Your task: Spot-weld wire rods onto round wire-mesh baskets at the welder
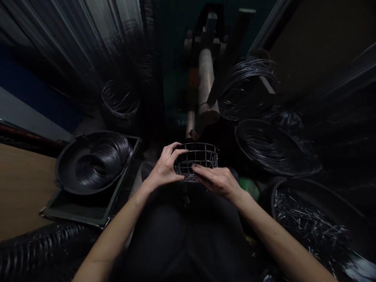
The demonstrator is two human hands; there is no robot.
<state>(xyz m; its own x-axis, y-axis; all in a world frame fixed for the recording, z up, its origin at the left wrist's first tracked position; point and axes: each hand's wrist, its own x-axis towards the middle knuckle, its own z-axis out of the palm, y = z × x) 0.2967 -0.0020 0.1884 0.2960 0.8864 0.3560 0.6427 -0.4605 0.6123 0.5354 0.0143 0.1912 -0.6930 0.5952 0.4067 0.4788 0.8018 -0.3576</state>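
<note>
A small round wire basket with a grid of thin metal rods is held in front of my lap. My left hand grips its left side, with the thumb low and the fingers up at the rim. On the near right side, my right hand has its fingers closed against the basket's lower wires. Whether a loose wire is also between those fingers cannot be made out. Just beyond the basket stands a machine with a thick metal cylinder arm pointing towards me.
At left, a black basin of wire rings rests on a green crate. Another basin with wire rings is at right, above a tub of short metal rods. Wire hoops hang beside the machine.
</note>
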